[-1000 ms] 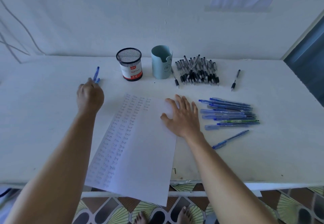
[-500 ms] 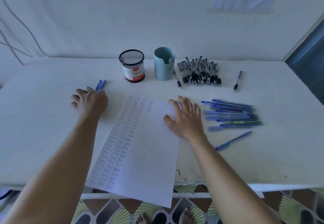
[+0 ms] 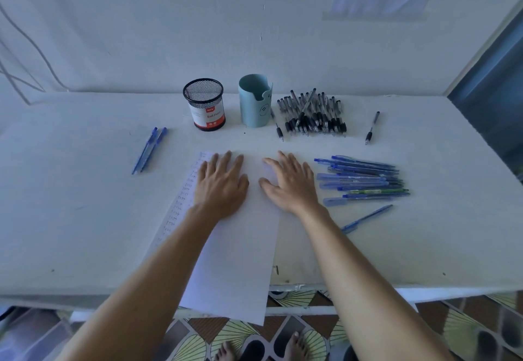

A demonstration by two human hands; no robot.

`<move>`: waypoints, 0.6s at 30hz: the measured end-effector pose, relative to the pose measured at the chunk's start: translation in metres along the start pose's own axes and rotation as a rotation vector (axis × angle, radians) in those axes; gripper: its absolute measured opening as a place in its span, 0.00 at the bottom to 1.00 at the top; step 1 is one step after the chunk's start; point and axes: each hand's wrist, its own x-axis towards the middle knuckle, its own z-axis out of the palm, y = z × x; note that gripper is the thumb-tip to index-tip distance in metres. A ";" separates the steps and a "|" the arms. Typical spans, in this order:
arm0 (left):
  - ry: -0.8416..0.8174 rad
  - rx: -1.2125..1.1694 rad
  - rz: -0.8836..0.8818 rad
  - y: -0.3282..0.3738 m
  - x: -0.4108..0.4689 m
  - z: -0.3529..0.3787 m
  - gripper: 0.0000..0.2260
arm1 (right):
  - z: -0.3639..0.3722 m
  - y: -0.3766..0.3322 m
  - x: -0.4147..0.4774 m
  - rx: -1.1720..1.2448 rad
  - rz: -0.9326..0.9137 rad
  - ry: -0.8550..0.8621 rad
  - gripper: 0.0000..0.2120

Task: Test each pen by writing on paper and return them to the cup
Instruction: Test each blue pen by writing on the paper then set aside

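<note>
You had your left hand (image 3: 222, 188) and right hand (image 3: 291, 185) flat on the white scribbled sheet of paper (image 3: 240, 261), fingers straight, holding nothing, so I'd call it a gap between pens. Two blue plastic pens (image 3: 148, 150) lay left of the paper, a heap of blue pens (image 3: 362, 181) right of it, the black mesh cup (image 3: 204, 104) beyond it. Next move, I'd guess: pinch one untested pen.

The white label (image 3: 209, 114) on the black mesh cup (image 3: 203, 97), near the far edge of the table (image 3: 79, 219), reads "Ball Pens" in red. The small red logo above it is illegible. The handwritten marks along the left edge of the paper (image 3: 235, 261) are too small to read.
</note>
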 end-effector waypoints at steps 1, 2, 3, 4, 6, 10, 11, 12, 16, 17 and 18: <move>0.009 0.002 0.004 -0.001 0.000 0.000 0.26 | -0.003 0.001 0.001 0.077 -0.006 0.003 0.24; 0.016 0.000 0.009 -0.001 0.000 -0.001 0.26 | -0.007 0.003 0.001 0.176 -0.024 0.018 0.21; 0.021 -0.006 0.013 -0.002 -0.001 -0.002 0.26 | -0.012 0.005 0.000 0.269 -0.051 0.048 0.19; 0.024 -0.013 0.016 -0.002 -0.001 -0.002 0.26 | -0.018 0.009 -0.002 0.314 -0.070 0.104 0.17; 0.033 -0.020 0.016 -0.001 -0.002 -0.002 0.25 | -0.028 0.018 -0.007 0.235 -0.054 0.296 0.16; 0.052 -0.029 0.012 -0.001 -0.003 -0.001 0.24 | -0.051 0.050 -0.013 -0.007 0.267 0.514 0.21; 0.054 -0.027 0.012 -0.001 -0.003 -0.001 0.24 | -0.055 0.058 -0.012 -0.042 0.361 0.462 0.22; 0.054 -0.024 0.012 -0.001 -0.003 -0.002 0.25 | -0.059 0.065 -0.012 -0.072 0.427 0.388 0.22; 0.054 -0.027 0.006 -0.001 -0.003 -0.002 0.25 | -0.066 0.081 -0.009 -0.109 0.487 0.262 0.19; 0.051 -0.030 0.003 -0.001 -0.003 -0.002 0.25 | -0.068 0.082 -0.007 -0.107 0.485 0.275 0.18; 0.048 -0.032 0.000 -0.001 -0.003 -0.002 0.25 | -0.069 0.083 -0.005 -0.101 0.483 0.282 0.17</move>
